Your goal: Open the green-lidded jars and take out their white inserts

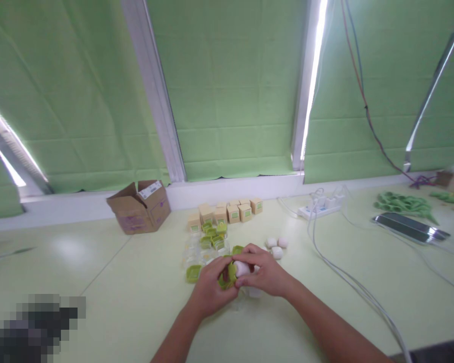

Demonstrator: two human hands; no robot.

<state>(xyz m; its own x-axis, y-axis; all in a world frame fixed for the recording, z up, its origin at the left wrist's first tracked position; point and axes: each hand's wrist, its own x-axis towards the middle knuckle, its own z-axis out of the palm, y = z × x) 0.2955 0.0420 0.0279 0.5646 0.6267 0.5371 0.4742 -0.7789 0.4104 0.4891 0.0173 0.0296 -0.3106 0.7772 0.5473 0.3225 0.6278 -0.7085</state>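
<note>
I see the green blinds point(230, 91) filling the whole upper half of the frame, with bright slits of daylight between them. Below them the pale counter point(128, 302) runs across the lower half, its lower right corner cut off by the frame edge. In the lower left a pixelated block hides whatever lies there. An open cardboard box point(139, 207) sits at centre left against the sill. At far right lie a flat metallic tray point(408, 227) and a heap of green pieces point(403, 204), both too blurred for me to name closely. A white power strip point(321, 206) lies right of centre, and its white cables point(348, 277) trail down to the bottom right edge.

At centre, a cluster of small tan boxes point(227, 212) stands by the sill, with loose green lids point(214, 237) just in front and clear pieces beside them that I can barely make out. Three small white items point(277, 247) lie just right of my hands.

My left hand point(212, 290) is curled around a green lid point(230, 275), holding it. My right hand point(267, 275) is closed on a small white jar point(242, 268), pressed against that lid; it may be partly inside it, though my fingers hide the join. Both hands meet at lower centre, just above the counter.
</note>
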